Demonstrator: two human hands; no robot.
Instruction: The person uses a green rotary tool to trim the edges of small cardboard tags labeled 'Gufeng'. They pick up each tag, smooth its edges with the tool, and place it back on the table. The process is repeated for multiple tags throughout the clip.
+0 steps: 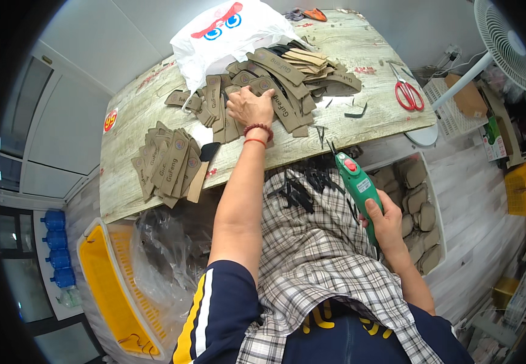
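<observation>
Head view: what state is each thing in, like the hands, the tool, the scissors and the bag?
Left hand: fingers spread flat on the loose tag pile.
Right hand: closed around the green hand tool.
Red scissors: lying shut.
White plastic bag: open.
Tag stack: fanned out, untouched.

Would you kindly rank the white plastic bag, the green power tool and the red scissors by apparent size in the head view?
1. white plastic bag, clearly largest.
2. green power tool, in the right hand; it is nearer the camera, which enlarges it.
3. red scissors, smallest.
</observation>
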